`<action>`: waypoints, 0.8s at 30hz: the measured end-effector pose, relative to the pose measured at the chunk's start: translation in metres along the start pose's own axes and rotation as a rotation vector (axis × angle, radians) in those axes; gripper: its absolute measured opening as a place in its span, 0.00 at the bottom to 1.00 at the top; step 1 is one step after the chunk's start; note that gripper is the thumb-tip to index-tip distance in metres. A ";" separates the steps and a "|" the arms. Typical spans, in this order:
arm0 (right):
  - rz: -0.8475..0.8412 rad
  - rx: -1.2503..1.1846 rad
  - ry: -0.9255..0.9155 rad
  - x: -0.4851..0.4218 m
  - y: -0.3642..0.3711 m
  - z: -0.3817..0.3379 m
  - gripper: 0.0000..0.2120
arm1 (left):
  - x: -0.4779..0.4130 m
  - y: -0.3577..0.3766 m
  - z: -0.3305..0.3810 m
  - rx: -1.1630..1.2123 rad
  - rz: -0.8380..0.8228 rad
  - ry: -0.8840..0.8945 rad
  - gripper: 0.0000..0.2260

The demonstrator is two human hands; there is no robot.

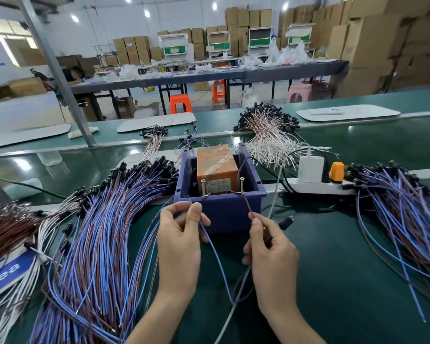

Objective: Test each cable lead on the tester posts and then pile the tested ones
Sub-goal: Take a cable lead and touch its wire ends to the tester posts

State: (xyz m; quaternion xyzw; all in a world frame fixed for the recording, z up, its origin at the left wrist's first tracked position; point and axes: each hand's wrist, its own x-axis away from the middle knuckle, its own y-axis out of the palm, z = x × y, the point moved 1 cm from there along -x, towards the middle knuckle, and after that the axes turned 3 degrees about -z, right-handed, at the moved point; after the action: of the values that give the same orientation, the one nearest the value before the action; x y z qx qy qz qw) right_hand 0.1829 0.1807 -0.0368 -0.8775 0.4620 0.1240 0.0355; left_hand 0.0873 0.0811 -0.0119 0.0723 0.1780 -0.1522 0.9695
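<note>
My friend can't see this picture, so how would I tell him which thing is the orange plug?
Find the dark blue bin in the middle of the green table. Just right of it lies a long white power strip. The orange plug sits on top of it, the only bright-coloured thing there, just right of the bigger white charger.

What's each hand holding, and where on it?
Left hand pinches the blue wire just below its free tip; right hand pinches the brown wire just below its tip. Both wires join lower down.
</note>
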 end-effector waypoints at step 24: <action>0.048 0.164 -0.127 -0.006 0.004 0.007 0.11 | -0.011 0.000 0.000 -0.361 0.052 0.124 0.05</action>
State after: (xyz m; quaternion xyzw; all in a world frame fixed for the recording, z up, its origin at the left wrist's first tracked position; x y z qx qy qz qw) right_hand 0.1748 0.1840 -0.0421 -0.8506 0.4885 0.1420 0.1332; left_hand 0.0773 0.0836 -0.0079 -0.0892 0.2602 -0.0880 0.9574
